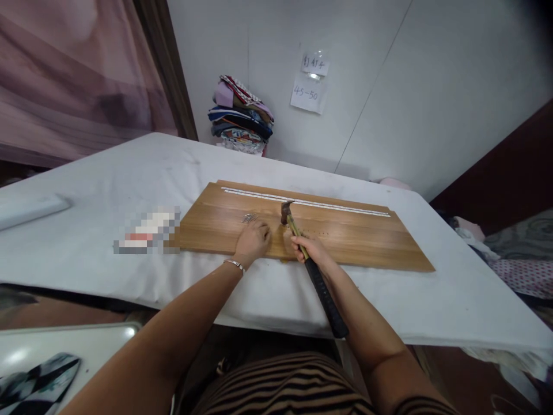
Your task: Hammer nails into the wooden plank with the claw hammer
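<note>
The fingers of the right hand (pixel 313 251) are closed around the yellowish shaft of a hammer (pixel 295 230), gripping it between its head and its black handle, near the centre of the frame. The head is above the hand, over the wooden board (pixel 345 230), and the handle slants down to the right, its end beside the right forearm. The fingers of the left hand (pixel 254 237) are curled inward, the hand low over the board left of the hammer; whether they pinch anything cannot be told.

A small pile of nails (pixel 249 218) lies on the board just beyond the left hand. Right of the hammer, a row of small dark marks runs across the wood. Two pale strips with fine markings (pixel 302 202) lie along the board's far edge.

The board lies on a table with a white cloth (pixel 129 173) that spans the middle of the frame. A pixelated patch covers something left of the board. A bracelet (pixel 235 264) circles the left wrist.

At upper centre, a stack of folded fabric (pixel 242 115) sits by the wall, with handwritten papers (pixel 309 92) on the wall to its right. A pink curtain (pixel 78 75) hangs at upper left.
</note>
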`<state>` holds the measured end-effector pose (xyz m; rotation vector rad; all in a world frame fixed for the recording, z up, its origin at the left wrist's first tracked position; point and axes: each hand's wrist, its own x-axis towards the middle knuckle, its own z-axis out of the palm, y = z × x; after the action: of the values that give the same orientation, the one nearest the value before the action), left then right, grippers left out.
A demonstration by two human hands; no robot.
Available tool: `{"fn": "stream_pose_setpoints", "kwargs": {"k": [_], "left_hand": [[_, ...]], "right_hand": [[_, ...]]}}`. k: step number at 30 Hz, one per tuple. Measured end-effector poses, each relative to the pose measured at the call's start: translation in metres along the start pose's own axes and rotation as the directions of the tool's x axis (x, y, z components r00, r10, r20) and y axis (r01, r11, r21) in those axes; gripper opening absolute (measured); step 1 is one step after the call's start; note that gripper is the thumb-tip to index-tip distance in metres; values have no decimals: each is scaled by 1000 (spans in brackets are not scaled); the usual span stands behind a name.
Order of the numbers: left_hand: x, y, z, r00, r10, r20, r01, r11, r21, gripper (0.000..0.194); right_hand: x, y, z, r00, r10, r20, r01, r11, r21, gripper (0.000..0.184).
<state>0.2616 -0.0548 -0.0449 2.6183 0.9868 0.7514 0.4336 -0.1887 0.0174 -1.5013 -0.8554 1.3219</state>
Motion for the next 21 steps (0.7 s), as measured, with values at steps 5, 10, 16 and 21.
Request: {"fn": "stream_pose_setpoints", "kwargs": {"k": [5, 10, 16, 21], "left_hand": [[0, 1, 0, 1000, -10, 5, 10, 1000, -3, 30], [0, 3, -2, 999, -19, 26, 18, 1000, 26, 30], [0, 2, -1, 1000, 6, 12, -6, 1000, 30, 29], [1, 3, -2, 1000, -11, 23, 10, 1000, 23, 31]], "right_hand": [[1, 1, 0, 1000, -8, -13, 9, 1000, 29, 32], [0, 0, 0, 1000, -7, -1, 7, 1000, 18, 37], [-1, -1, 1, 1000, -13, 0, 13, 1000, 9, 34], [-1, 0, 0, 1000, -13, -4, 13, 1000, 6, 34]]}}
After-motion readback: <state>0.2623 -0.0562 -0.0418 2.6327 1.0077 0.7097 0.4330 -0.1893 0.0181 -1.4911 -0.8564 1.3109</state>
